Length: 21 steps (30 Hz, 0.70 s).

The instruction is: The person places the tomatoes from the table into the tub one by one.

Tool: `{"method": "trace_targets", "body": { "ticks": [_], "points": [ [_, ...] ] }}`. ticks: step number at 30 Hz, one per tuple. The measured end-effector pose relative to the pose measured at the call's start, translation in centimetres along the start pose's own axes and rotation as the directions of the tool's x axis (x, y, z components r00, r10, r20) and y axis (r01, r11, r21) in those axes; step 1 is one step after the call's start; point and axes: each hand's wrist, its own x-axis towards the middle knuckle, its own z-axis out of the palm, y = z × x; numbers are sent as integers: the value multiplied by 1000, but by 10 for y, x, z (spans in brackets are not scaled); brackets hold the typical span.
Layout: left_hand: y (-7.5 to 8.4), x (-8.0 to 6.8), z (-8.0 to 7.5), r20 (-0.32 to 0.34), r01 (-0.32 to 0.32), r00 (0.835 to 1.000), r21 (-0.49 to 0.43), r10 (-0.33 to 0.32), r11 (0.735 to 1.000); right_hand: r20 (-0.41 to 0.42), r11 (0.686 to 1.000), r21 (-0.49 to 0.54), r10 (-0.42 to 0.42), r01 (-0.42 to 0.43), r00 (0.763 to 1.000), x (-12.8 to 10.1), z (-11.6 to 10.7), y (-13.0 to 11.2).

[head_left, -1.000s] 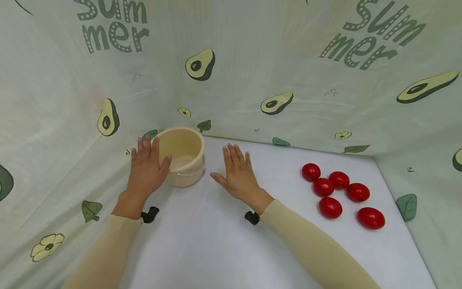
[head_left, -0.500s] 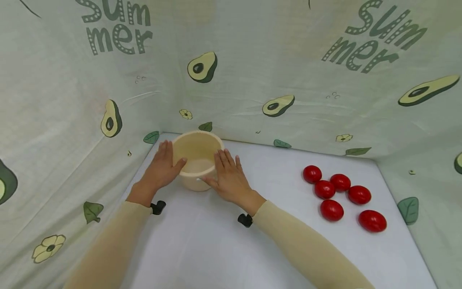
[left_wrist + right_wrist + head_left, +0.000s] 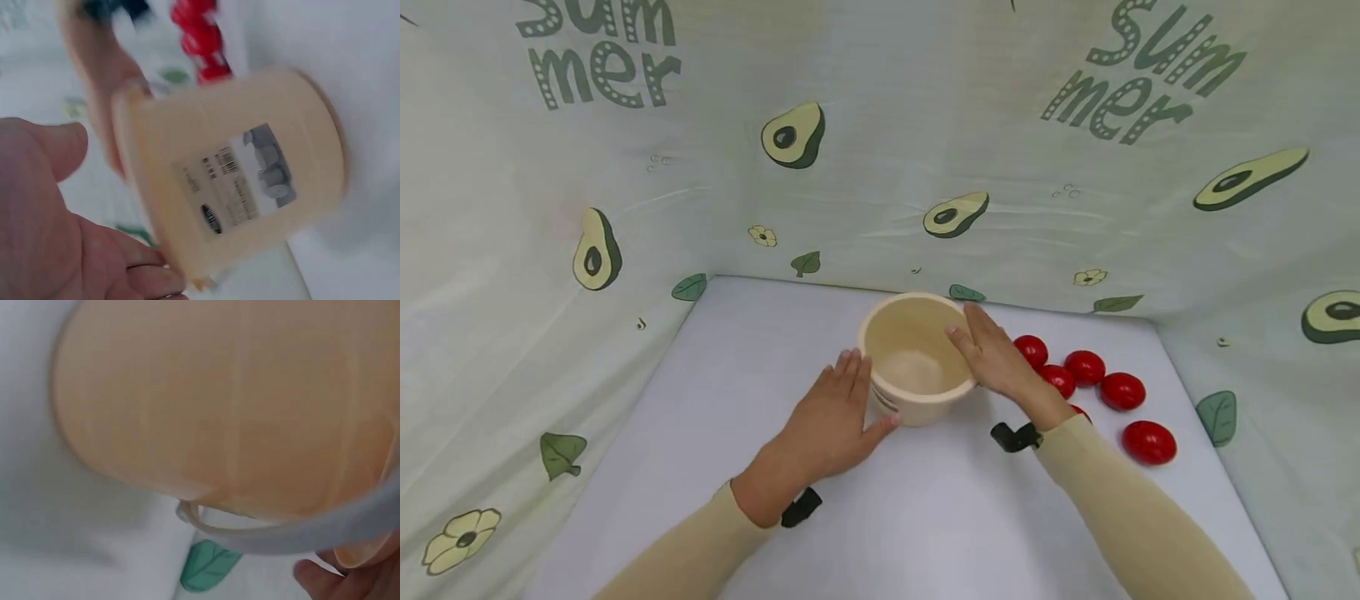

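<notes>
Cream plastic bucket (image 3: 916,360) stands upright on a white table (image 3: 737,400), red tomatoes (image 3: 1105,385) just beside. Left hand (image 3: 833,425) and right hand (image 3: 1000,358) press its sides, fingers straight, not curled.

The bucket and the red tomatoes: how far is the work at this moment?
Done: the cream bucket stands upright on the white table, beside the red tomatoes. In hand: the left hand and right hand press its two sides with straight fingers. Left: the bucket looks empty, and every visible tomato lies on the table.
</notes>
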Motion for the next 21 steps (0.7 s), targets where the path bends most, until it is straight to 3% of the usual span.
{"method": "trace_targets", "body": {
  "ticks": [3, 6, 9, 11, 14, 16, 18, 21],
  "points": [
    [21, -13, -4, -22, -71, 997, -22, 71, 997, 67, 1000, 12, 5, -6, 998, 6, -20, 10],
    [21, -4, -14, -90, -83, 993, -47, 78, 995, 55, 1000, 3, 8, -8, 998, -2, -27, 13],
    [2, 24, -26, -111, -67, 992, -52, 61, 996, -7, 1000, 11, 14, -14, 1000, -21, -25, 11],
    [-12, 53, -28, -79, -82, 994, -42, 79, 996, -36, 999, 19, 29, -28, 999, -35, -24, 15],
    [-28, 89, -22, -26, -120, 993, -67, 119, 990, -33, 1000, 19, 22, -22, 999, -44, -20, 20],
    [-29, 100, -12, -3, -133, 991, -87, 133, 987, -15, 999, 36, 8, -7, 1000, -42, -16, 22],
    [-25, 97, -2, 1, -114, 993, -108, 115, 988, 4, 998, 54, -18, 18, 1000, -37, -11, 21],
    [-13, 76, 11, -23, -43, 999, -117, 41, 992, 33, 996, 71, -50, 47, 998, -28, -6, 17]
  ]
}}
